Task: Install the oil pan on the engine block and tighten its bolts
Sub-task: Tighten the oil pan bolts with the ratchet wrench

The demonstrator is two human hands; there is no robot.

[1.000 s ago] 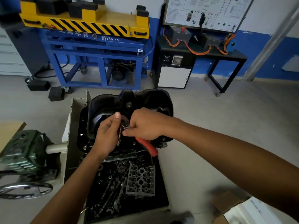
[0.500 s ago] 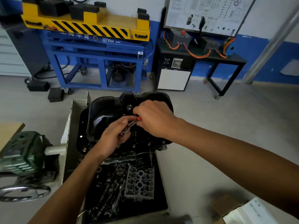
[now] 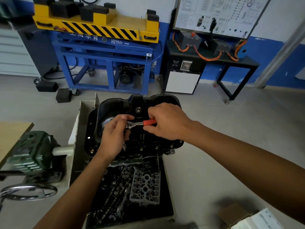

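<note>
Right hand [image 3: 166,121]: fingers curled tight round the red handle of the ratchet wrench [image 3: 138,123], thumb underneath. Only a short red stretch showed past the knuckles.
Left hand [image 3: 113,138]: thumb and fingertips pinched the wrench's chrome head. The other fingers were curled in, with the back of the hand toward the camera.
Ratchet wrench: lay roughly level just above the pan, head to the left and handle to the right, spanning the two hands.
Extension bar [image 3: 124,145]: dropped from the wrench head behind the left hand, with its lower end near the pan's near flange. The socket and the bolt under it were too dark to make out.
Oil pan [image 3: 158,99]: black, sump side up, directly under both hands. Small bright bolt heads showed along its near flange.
Engine block [image 3: 170,152]: almost all hidden under the pan, only a sliver showing at the near right corner.
Parts tray [image 3: 165,210]: just below the pan, holding a grey cylinder head casting [image 3: 145,185] and dark loose parts that could not be told apart.
Stand gearbox [image 3: 33,151]: green, to the left, with a chrome handwheel [image 3: 28,191] cut off by the frame edge.
Background: a blue lift table [image 3: 105,52] with a yellow top, and a wiring board [image 3: 214,14] cut off at the top.
</note>
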